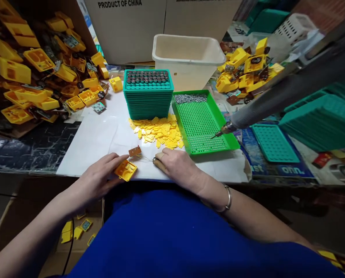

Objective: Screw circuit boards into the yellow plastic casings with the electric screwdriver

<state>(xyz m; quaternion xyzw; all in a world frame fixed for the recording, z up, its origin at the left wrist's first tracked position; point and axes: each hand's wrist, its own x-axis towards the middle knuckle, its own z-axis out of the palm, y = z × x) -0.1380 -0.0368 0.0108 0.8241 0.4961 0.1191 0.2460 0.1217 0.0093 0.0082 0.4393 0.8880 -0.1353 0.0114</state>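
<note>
My left hand (pixel 101 175) grips a small yellow plastic housing (pixel 126 170) at the front edge of the white work surface, its hollow inside facing up. Just beyond the housing lies a brown circuit board (pixel 135 151), with thin wires (pixel 145 158) running right from it. Those wires lead to a small round dark part (pixel 154 159), probably a speaker, pinched in the fingers of my right hand (pixel 175 166). My right fingers partly cover this part. A pile of flat yellow pieces (pixel 160 131) lies just past both hands.
A green perforated tray (pixel 195 116) holds screws, with an electric screwdriver (pixel 233 123) hanging over it. Stacked teal trays (pixel 148 98) carry small round parts. Behind stands a white bin (pixel 186 54). Heaps of yellow housings (pixel 41 73) fill the left, more (pixel 244 69) at right.
</note>
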